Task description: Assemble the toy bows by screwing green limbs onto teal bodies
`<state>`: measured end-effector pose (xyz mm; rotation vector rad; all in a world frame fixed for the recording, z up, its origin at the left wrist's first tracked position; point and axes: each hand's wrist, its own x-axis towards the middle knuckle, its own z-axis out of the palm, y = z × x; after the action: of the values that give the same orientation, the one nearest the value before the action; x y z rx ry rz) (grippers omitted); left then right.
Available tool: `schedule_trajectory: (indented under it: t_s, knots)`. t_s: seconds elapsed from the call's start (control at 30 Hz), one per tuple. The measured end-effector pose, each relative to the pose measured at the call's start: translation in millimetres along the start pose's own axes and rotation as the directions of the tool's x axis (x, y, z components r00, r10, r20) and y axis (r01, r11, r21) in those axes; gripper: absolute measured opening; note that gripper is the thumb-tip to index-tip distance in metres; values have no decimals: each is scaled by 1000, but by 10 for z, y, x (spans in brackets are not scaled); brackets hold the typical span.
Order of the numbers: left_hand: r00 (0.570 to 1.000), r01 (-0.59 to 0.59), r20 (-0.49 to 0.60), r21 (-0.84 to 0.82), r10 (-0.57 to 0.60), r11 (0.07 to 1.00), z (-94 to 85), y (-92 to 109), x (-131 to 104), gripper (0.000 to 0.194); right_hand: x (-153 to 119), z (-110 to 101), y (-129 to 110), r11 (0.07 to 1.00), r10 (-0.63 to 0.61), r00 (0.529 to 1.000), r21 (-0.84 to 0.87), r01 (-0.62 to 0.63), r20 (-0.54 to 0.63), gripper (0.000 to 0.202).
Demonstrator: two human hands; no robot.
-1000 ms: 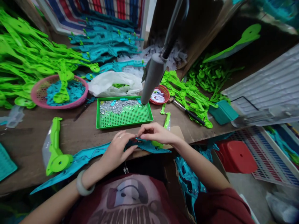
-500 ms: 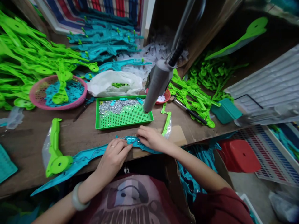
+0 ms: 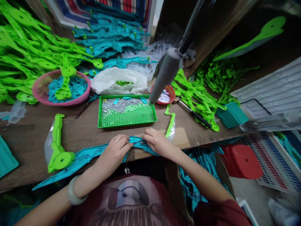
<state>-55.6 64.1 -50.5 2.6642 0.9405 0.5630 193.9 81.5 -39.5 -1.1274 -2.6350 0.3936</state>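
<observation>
A long curved blue plastic shell [image 3: 89,153] lies along the table's front edge, its pointed left end reaching past the edge. My left hand [image 3: 115,150], with a ring and a bangle on that arm, is closed on the middle of the shell, fingertips pinched at a thin dark wire. My right hand [image 3: 157,141] is closed on the shell just to the right. Between the hands a small dark and shiny component [image 3: 143,142] sits in the shell. What lies under the fingers is hidden. A green arm piece with a clear blade [image 3: 57,150] rests against the shell's left part.
Behind the hands stands a green tray [image 3: 127,121] of small metal screws, with a grey hanging screwdriver [image 3: 166,73] above its right corner. A pink basket [image 3: 61,100], a white bag [image 3: 119,80], a red basket [image 3: 172,94] and piles of green parts [image 3: 30,47] surround it.
My left fingertips have shifted slightly on the shell, and my right hand has turned a little. The view has moved slightly; the screwdriver hangs about as before.
</observation>
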Motion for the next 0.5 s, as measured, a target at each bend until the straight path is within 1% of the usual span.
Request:
schedule_trajectory:
  t_s: [0.17,0.33,0.4,0.5]
  knots:
    - [995,21,93,15,-22,1000,-28,-39,60,23,-3,34,23,1000,-19,999,5,19,-28,26]
    - [982,-26,189,75,11,997,-123,-65,137,24,-75,-21,-12,998,11,1000,-54,-12,-16,28]
    - [980,-24,200,51,13,998,-156,-59,141,25,-127,-53,-51,995,34,999,-92,-35,-16,26]
    - [984,-20,174,-21,24,1000,-174,-41,126,24,-223,-80,-151,986,82,996,-141,-87,-40,20]
